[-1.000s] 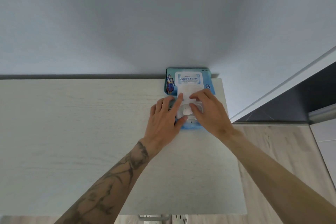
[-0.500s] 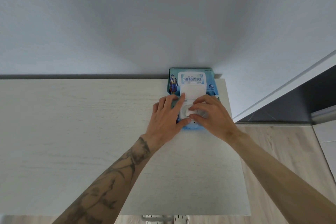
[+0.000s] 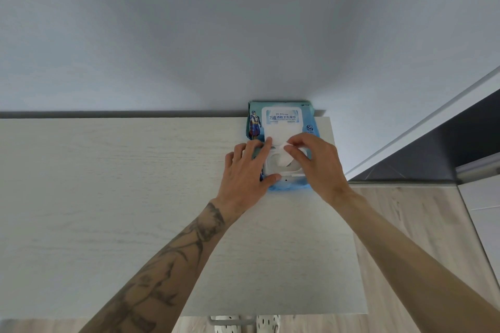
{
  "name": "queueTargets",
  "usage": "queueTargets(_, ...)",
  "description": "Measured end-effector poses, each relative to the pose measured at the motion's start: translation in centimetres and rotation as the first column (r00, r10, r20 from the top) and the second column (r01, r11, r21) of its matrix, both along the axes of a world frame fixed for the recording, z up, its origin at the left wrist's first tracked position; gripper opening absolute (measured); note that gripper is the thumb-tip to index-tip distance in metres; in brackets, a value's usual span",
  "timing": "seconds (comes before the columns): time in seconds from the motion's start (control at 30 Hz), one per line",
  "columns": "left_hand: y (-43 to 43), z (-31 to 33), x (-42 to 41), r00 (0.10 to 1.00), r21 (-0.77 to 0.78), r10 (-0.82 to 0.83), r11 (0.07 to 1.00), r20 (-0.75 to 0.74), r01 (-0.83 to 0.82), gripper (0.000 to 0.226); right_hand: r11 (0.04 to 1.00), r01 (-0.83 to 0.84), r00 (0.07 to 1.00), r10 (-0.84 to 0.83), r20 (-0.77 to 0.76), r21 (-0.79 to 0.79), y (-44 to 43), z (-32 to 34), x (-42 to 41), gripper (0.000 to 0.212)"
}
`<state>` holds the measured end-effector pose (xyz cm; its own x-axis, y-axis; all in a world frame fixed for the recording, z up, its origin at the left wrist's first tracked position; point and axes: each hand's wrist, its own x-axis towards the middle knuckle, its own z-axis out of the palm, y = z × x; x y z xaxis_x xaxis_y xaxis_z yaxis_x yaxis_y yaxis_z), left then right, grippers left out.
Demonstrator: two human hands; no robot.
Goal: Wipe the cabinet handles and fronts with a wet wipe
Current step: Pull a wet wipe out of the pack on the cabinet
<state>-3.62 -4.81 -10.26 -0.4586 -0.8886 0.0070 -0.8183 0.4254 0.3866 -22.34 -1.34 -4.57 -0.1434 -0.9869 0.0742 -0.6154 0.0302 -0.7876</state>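
Wipe pack (image 3: pixel 281 116) on the pale cabinet top (image 3: pixel 108 197) is pressed down by the left hand (image 3: pixel 243 173), fingers (image 3: pixel 266 149) straight; a white wipe (image 3: pixel 283 155) is pinched by the right hand (image 3: pixel 316 165)

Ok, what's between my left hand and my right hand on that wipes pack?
In the head view, the white dispenser opening lies between the left hand and right hand; a wipe sticks out of it, pinched by the right hand.

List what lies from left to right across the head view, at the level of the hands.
From the left: pale wooden top → left hand → wet wipe → right hand → white trim → dark grey panel. The wipes pack lies under both hands, so it is left out.
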Motion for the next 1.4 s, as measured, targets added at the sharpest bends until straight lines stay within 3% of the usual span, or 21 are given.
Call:
queueTargets(0.13,0.2,0.3,-0.1,1.0,-0.015,0.001,1.0,-0.008,-0.001,0.089,0.987,0.102,0.981,-0.08,0.176,-0.121,-0.5,2.8,0.0,0.009)
queueTargets(0.23,0.2,0.3,-0.3,0.998,0.004,0.016,1.0,-0.062,-0.016,0.091,0.98,0.112,0.984,-0.086,0.157,-0.167,-0.9,4.6,-0.7,0.009)
queueTargets(0.4,0.8,0.9,-1.1,0.933,0.175,0.168,0.978,-0.317,-0.116,0.105,0.979,0.132,0.986,-0.114,0.119,-0.154,-0.3,5.2,-2.5,0.007)
queueTargets(0.47,1.0,1.2,-1.4,0.902,0.207,0.226,0.966,-0.368,-0.158,0.089,0.978,0.146,0.985,-0.129,0.115,-0.15,0.2,5.2,-2.9,0.007)
queueTargets(0.57,1.5,1.2,-1.6,0.878,0.168,0.222,0.972,-0.424,-0.164,0.039,0.976,0.153,0.983,-0.135,0.123,-0.155,0.7,5.4,-3.1,0.006)
queueTargets(0.67,2.0,1.1,-2.0,0.893,0.157,0.225,0.972,-0.39,-0.176,0.023,0.977,0.15,0.983,-0.13,0.132,-0.153,1.1,5.3,-3.0,0.006)
queueTargets(0.83,2.6,0.9,-2.8,0.916,0.1,0.228,0.973,-0.329,-0.207,0.036,0.978,0.149,0.983,-0.131,0.128,-0.147,1.6,4.6,-2.9,0.01)
queueTargets(1.03,2.8,0.6,-3.5,0.895,0.157,0.313,0.948,-0.319,-0.275,0.038,0.982,0.151,0.985,-0.14,0.102,-0.112,2.4,3.5,-2.6,0.01)
queueTargets(1.27,5.0,2.3,-1.3,0.934,0.162,0.23,0.968,-0.275,-0.191,0.041,0.982,0.169,0.973,-0.151,0.176,-0.089,3.8,3.6,-1.1,0.01)
queueTargets(1.4,9.0,3.8,3.2,0.948,0.066,0.201,0.979,-0.245,-0.191,0.041,0.984,0.162,0.966,-0.142,0.214,-0.076,6.2,4.6,1.5,0.007)
